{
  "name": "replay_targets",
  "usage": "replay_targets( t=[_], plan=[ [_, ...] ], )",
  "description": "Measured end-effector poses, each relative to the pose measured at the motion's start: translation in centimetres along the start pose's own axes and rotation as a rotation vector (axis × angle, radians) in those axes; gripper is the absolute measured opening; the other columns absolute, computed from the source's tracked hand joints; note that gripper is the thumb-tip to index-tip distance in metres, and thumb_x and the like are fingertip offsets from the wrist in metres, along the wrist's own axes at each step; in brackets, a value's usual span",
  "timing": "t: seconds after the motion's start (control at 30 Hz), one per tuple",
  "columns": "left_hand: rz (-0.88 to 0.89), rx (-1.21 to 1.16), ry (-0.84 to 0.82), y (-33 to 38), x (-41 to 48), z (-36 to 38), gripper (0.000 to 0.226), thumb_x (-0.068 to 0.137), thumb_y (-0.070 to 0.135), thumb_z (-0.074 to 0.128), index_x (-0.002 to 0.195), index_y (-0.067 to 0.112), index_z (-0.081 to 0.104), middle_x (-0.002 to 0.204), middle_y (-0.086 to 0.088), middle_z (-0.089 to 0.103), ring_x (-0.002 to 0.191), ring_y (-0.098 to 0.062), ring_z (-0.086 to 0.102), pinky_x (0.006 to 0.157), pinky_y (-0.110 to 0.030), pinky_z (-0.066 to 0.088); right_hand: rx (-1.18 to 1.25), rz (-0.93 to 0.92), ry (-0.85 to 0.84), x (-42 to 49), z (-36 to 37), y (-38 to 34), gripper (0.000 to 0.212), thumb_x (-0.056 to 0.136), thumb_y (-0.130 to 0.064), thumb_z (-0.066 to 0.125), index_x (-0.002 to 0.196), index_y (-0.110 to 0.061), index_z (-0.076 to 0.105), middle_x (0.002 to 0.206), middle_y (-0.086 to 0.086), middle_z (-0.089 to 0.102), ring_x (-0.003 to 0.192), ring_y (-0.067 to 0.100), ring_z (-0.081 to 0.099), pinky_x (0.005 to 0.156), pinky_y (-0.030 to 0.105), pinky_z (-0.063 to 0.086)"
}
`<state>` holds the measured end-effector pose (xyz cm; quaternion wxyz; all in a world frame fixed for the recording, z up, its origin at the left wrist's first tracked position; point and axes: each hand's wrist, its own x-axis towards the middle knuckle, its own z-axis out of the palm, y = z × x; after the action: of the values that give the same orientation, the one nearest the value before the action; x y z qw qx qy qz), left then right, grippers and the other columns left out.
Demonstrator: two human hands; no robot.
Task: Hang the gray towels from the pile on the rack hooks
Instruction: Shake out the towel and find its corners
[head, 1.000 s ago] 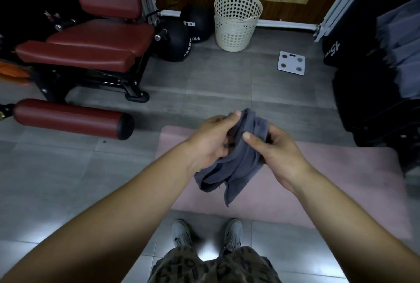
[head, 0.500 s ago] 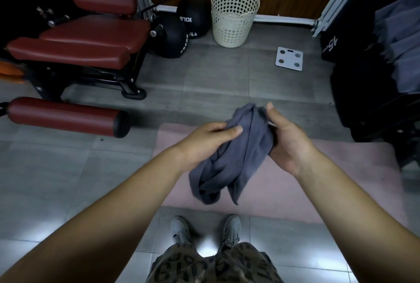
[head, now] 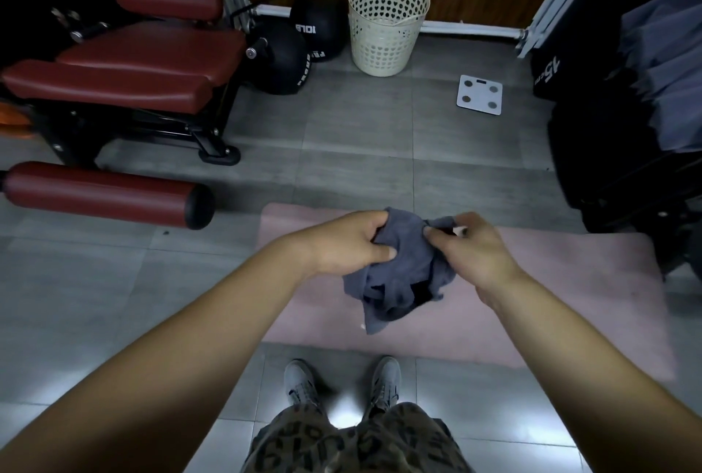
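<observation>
My left grip (head: 349,244) is closed on the gray towel (head: 402,275). Its fingers are curled over the upper left edge of the cloth and the thumb (head: 387,253) presses into the front. My right grip (head: 471,252) pinches the upper right part of the same towel, thumb and fingers bunching a fold between them. The two grips sit close together but do not touch, with cloth stretched between them. The towel is crumpled, not spread. Most of it hangs in loose folds below the grips, and one corner points down toward the pink mat (head: 551,282). It is held in the air above the mat and touches nothing else that I can see.

Both forearms reach in from the bottom corners. Below them I see patterned shorts (head: 357,442) and two gray shoes (head: 300,381) on the gray tiled floor (head: 361,146), just short of the mat's near edge.

Further out on the left stands a red padded exercise machine (head: 144,66), with a red roller pad (head: 102,193) sticking out low in front of it. Two black medicine balls (head: 281,58) lie beside the machine by the far wall. Next to them is a cream perforated basket (head: 387,20), upright. A white bathroom scale (head: 479,94) lies flat on the floor to the basket's right.

At the right edge, layered gray fabric (head: 668,66) drapes over a dark frame. I cannot tell whether it hangs from hooks or lies piled.
</observation>
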<state>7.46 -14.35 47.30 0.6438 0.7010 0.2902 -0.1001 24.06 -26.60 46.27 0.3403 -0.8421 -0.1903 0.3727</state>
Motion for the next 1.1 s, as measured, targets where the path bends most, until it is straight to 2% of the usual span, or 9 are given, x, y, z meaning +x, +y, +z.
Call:
replay_targets(
  t=[0.07,0.17,0.27,0.4,0.47,0.7,0.8,0.93,1.1],
  plan=[
    [0.051,0.053,0.009,0.7,0.1,0.0,0.026,0.088,0.025,0.061,0.112,0.019,0.066,0.109,-0.005,0.074,0.106,-0.025,0.069,0.098,-0.053,0.052,-0.199,-0.154,0.082,-0.7,-0.5,-0.8,0.046,0.088,-0.034,0.071,0.129,-0.02,0.058,0.131,0.005,0.053,0.116,0.012,0.055,0.101,0.029,0.047],
    [0.098,0.061,-0.072,2.0,0.0,-0.5,0.025,0.088,0.019,0.06,0.109,0.006,0.065,0.1,-0.013,0.071,0.09,-0.022,0.067,0.084,-0.046,0.053,0.179,-0.335,-0.337,-1.6,-0.9,-2.4,0.029,0.098,-0.002,0.056,0.124,-0.011,0.064,0.113,0.001,0.069,0.097,-0.003,0.066,0.087,0.014,0.047],
    [0.008,-0.106,-0.16,2.8,-0.5,-1.3,0.038,0.071,0.005,0.049,0.104,-0.01,0.06,0.088,-0.013,0.058,0.077,-0.023,0.052,0.067,-0.032,0.039,0.132,-0.434,-0.52,-1.0,-1.1,-2.4,0.031,0.096,0.011,0.051,0.116,-0.007,0.066,0.107,0.006,0.073,0.096,0.008,0.067,0.086,0.019,0.05],
    [0.025,-0.23,-0.207,1.8,-1.1,-2.6,0.05,0.077,-0.012,0.047,0.123,-0.002,0.064,0.122,-0.024,0.067,0.111,-0.031,0.064,0.099,-0.039,0.045,-0.025,-0.487,-0.445,-0.2,-1.7,-1.8,0.013,0.09,-0.001,0.069,0.086,-0.014,0.071,0.075,-0.01,0.069,0.071,0.005,0.06,0.072,0.022,0.047],
    [0.032,-0.189,-0.14,1.4,-1.3,-3.5,0.039,0.085,-0.007,0.061,0.122,0.004,0.066,0.12,-0.018,0.071,0.118,-0.029,0.065,0.106,-0.037,0.047,-0.007,-0.467,-0.383,0.0,-2.0,-1.4,0.013,0.086,-0.006,0.076,0.077,-0.012,0.069,0.07,-0.008,0.066,0.066,0.005,0.057,0.068,0.025,0.046],
    [-0.044,0.118,0.178,1.2,-1.3,-4.5,0.029,0.069,0.02,0.091,0.09,0.013,0.073,0.078,-0.002,0.073,0.068,-0.008,0.066,0.064,-0.02,0.051,0.036,-0.578,-0.38,-0.6,-1.5,-1.5,0.017,0.093,-0.011,0.068,0.077,-0.016,0.067,0.066,0.001,0.06,0.064,0.012,0.049,0.062,0.026,0.041],
    [-0.041,0.058,0.149,0.8,-1.7,-5.1,0.027,0.071,0.011,0.088,0.094,0.016,0.074,0.082,0.002,0.076,0.074,-0.006,0.069,0.064,-0.016,0.051,0.032,-0.579,-0.34,-0.3,-1.7,-1.6,0.01,0.09,-0.01,0.072,0.08,-0.009,0.068,0.072,0.02,0.062,0.065,0.017,0.049,0.062,0.029,0.04],
    [0.047,-0.191,0.199,-0.1,-1.9,-5.8,0.019,0.081,0.0,0.076,0.094,0.015,0.078,0.089,-0.005,0.077,0.085,-0.014,0.071,0.077,-0.022,0.054,-0.059,-0.591,-0.293,0.1,-2.5,-1.0,0.022,0.084,-0.01,0.079,0.071,-0.016,0.062,0.061,-0.012,0.055,0.059,0.005,0.044,0.057,0.02,0.038],
    [0.15,-0.386,0.314,0.4,-1.4,-4.8,0.011,0.085,0.017,0.073,0.076,0.021,0.079,0.083,-0.002,0.076,0.079,-0.013,0.07,0.079,-0.03,0.052,-0.296,-0.636,-0.324,0.2,-3.0,-0.3,0.041,0.088,-0.033,0.073,0.061,-0.018,0.048,0.058,-0.008,0.044,0.058,0.008,0.041,0.056,0.033,0.038]
  ],
)
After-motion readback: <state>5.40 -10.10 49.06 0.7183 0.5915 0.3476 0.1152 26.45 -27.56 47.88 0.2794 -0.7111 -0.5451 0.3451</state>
